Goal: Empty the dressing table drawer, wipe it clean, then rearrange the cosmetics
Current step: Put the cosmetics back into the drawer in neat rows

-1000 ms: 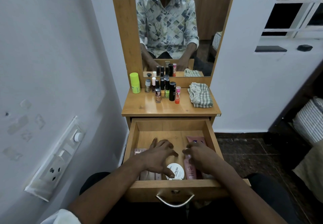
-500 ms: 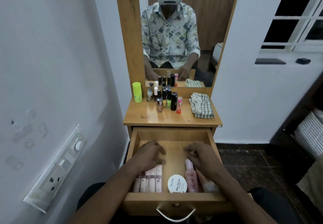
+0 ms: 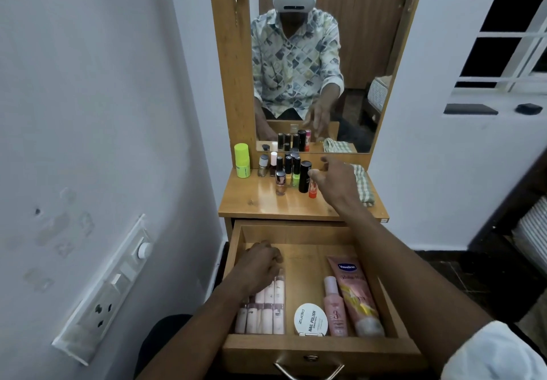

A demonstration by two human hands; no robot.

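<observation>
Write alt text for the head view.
A person's right hand reaches over the dressing table top toward the cosmetic bottles, while the left hand rests on a pack of pink tubes in the open drawer. A round tin, pink bottle and Vaseline tube lie alongside.

You're sitting in a home bedroom, facing a wooden dressing table (image 3: 251, 205) with mirror (image 3: 355, 53), cosmetics (image 3: 288, 169) lining it.

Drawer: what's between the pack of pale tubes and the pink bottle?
Head view: a round white Zudio tin lies between the tube pack and the pink bottle, near the front of the drawer; bare wood behind it.
</observation>
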